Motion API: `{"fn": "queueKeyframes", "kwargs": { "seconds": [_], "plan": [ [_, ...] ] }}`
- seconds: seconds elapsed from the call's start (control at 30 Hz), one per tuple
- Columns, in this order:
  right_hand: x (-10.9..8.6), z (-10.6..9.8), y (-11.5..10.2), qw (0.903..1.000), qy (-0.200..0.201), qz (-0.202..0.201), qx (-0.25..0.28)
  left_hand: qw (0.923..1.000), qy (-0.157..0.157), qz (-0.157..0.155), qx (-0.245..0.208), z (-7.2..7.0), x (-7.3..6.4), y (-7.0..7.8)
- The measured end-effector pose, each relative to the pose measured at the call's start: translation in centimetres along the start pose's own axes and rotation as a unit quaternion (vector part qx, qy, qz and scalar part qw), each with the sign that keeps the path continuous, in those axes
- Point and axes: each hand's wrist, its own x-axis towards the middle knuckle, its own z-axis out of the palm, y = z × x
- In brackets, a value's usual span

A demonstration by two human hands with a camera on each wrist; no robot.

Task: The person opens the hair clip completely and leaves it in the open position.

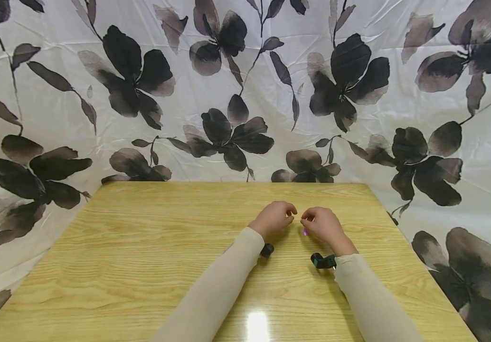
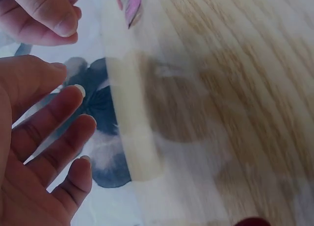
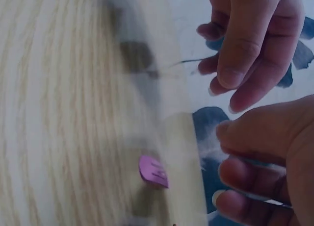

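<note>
A small purple, petal-shaped piece (image 1: 305,232) shows just below the fingertips of my right hand (image 1: 324,225). In the right wrist view the piece (image 3: 153,172) has dark slits or lines and stands apart from the fingers; whether it lies on the table or is in the air, I cannot tell. My left hand (image 1: 273,218) faces the right one across a small gap, its fingers loosely bent and spread. The right hand's fingers are loosely bent too. Nothing shows between the fingers of either hand. In the left wrist view the pink-purple piece (image 2: 133,8) is cut off at the top.
Both hands are above a light wood-grain table (image 1: 143,247). Behind and beside it hangs white cloth (image 1: 288,109) with dark flowers. Black wrist devices (image 1: 323,261) sit below the wrists. A dark red rounded thing (image 2: 252,222) peeks in at the left wrist view's bottom edge.
</note>
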Motion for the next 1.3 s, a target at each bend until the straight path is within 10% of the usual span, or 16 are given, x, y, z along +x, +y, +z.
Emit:
{"fn": "queueKeyframes", "kwargs": {
  "seconds": [1.3],
  "plan": [
    [-0.8, 1.4, 0.5, 0.9928, -0.03, 0.07, -0.093, 0.9838, -0.11, 0.014, 0.141, 2.3, 1.4, 1.6]
  ]
}}
